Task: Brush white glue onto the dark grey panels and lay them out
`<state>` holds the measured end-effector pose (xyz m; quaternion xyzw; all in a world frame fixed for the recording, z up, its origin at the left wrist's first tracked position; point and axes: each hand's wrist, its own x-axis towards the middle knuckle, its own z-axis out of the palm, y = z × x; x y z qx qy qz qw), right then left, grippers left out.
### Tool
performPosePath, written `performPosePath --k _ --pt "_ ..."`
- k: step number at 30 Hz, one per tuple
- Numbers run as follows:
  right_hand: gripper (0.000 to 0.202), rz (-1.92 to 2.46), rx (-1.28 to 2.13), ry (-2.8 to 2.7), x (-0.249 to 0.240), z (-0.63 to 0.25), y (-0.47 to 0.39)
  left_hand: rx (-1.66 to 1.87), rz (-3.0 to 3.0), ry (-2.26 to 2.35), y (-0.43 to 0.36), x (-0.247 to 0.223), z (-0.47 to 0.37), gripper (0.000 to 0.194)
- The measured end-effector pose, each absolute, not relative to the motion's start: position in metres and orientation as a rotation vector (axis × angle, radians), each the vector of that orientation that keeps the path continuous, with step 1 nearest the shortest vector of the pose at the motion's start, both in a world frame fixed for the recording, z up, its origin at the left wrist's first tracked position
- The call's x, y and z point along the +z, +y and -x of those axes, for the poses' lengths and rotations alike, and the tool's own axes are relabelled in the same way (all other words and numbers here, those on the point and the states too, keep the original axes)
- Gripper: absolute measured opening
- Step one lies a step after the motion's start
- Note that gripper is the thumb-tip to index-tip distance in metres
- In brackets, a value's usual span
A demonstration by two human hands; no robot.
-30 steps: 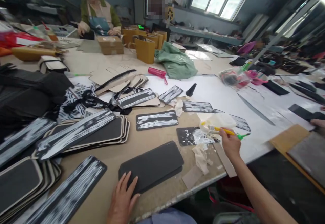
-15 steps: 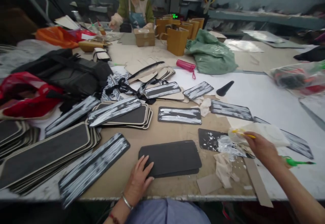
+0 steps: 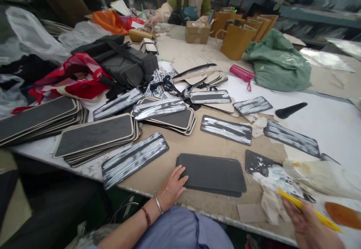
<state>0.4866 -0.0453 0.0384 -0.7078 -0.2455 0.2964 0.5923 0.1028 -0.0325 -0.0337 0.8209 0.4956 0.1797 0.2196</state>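
Note:
My left hand (image 3: 172,185) lies with fingers spread on the left end of a small stack of plain dark grey panels (image 3: 211,174). In my right hand (image 3: 311,222) is a long yellow stick-like tool (image 3: 299,202), slanting over the lower right of the table. Its far end is close to a dark panel (image 3: 258,162) smeared and spattered with white paste; I cannot make out its tip. Crumpled tissue (image 3: 270,205) lies beside my right hand. A white-streaked panel (image 3: 135,159) rests left of the stack, and another streaked panel (image 3: 226,129) lies behind it.
Stacks of pale-edged dark panels (image 3: 96,134) stand at the left. A cloudy plastic bag (image 3: 324,175) lies at the right. Farther back are a pink case (image 3: 241,72), a green bag (image 3: 282,63), mustard-coloured bags (image 3: 235,40) and a co-worker (image 3: 188,0).
My right hand has come nearer and lower, bringing the yellow tool away from the plastic bag. My left hand stays by the plain panels. The view has swung to the left.

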Motion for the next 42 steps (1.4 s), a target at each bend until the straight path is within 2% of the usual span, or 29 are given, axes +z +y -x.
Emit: performPosePath --k 2,5,11,18,29,34,37,42 --pt "0.028 1.605 0.881 -0.377 0.037 -0.426 -0.029 0.5 -2.267 1.349 -0.033 -0.034 -0.098 0.037" --pt "0.033 1.528 1.12 -0.38 0.035 -0.343 -0.007 0.499 -2.259 1.315 -0.032 -0.036 -0.095 0.036" --pt "0.038 1.504 1.245 -0.453 0.017 -0.267 0.01 0.462 -2.254 1.272 -0.028 -0.037 -0.093 0.039" --pt "0.041 1.547 1.13 -0.489 0.008 -0.279 0.012 0.424 -2.27 1.242 -0.026 -0.034 -0.09 0.042" --pt "0.041 1.641 0.702 -0.368 0.001 -0.412 0.002 0.547 -2.332 1.245 -0.028 -0.041 -0.09 0.037" --pt "0.041 1.691 0.571 -0.338 0.009 -0.434 -0.009 0.565 -2.344 1.246 -0.026 -0.034 -0.09 0.031" --pt "0.042 1.694 0.642 -0.433 0.025 -0.409 -0.024 0.592 -2.244 1.215 -0.018 -0.026 -0.088 0.028" --pt "0.04 1.697 1.021 -0.551 0.038 -0.32 -0.049 0.545 -1.897 1.251 0.005 -0.016 -0.079 0.03"
